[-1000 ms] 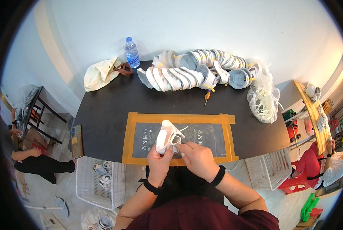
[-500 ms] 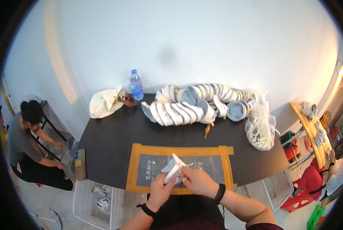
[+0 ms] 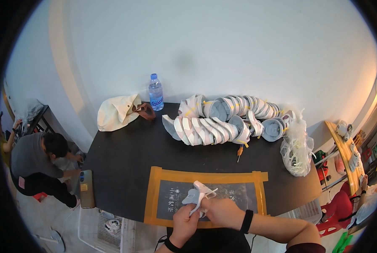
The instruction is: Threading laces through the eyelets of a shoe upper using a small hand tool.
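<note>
Held item: white-and-grey moulded mask (image 3: pixel 197 195), raised just above taped mat (image 3: pixel 163 173) at near table edge.
Left hand (image 3: pixel 184 219): clamped on mask's lower edge from beneath; likely steadies the shell.
Right hand (image 3: pixel 222 213): closed at mask's right side, fingers pinched near thin strap; apparently working the strap.
Orientation: long axis tilted, upper end toward far right; grey cup faces left.
Stock: nested masks in row (image 3: pixel 222 120) at far edge, within reach.
Bag: clear bag (image 3: pixel 297 147), right of row.
</note>
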Available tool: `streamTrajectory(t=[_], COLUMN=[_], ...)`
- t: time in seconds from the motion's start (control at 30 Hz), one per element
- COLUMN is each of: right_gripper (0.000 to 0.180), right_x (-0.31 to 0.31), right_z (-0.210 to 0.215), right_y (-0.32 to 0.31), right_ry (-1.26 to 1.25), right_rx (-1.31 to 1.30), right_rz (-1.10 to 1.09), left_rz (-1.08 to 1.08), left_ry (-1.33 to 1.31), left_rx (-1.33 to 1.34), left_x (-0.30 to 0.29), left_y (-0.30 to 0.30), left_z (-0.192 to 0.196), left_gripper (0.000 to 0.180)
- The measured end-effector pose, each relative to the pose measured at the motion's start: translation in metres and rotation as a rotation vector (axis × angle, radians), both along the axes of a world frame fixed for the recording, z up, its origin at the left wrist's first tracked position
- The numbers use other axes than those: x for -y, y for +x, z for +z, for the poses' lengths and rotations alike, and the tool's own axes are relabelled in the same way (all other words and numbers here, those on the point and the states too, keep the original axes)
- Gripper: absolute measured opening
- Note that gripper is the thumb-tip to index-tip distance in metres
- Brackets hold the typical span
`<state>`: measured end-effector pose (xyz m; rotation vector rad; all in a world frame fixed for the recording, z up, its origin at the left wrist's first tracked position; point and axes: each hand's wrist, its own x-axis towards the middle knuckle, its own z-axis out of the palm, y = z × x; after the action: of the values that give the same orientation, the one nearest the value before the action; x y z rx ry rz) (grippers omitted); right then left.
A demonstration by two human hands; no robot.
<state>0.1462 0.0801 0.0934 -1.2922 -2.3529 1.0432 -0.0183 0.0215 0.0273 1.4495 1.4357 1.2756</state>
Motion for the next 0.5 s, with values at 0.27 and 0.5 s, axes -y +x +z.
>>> streamTrajectory(t=[0.27, 0.5], right_gripper=[0.020, 0.018], right_x=[-0.006, -0.003], right_z=[-0.010, 0.002], right_y=[-0.018, -0.014], right_ry=[-0.447, -0.096], right_rx=[-0.129, 0.085], right_rz=[-0.190, -0.037], left_rz=[0.044, 0.065], left_ry=[-0.049, -0.068], left_rx=[0.045, -0.037], left_x=[0.004, 0.000], left_y=[0.000, 0.002], left_z=[0.009, 0.006], left_gripper=[0.018, 0.018])
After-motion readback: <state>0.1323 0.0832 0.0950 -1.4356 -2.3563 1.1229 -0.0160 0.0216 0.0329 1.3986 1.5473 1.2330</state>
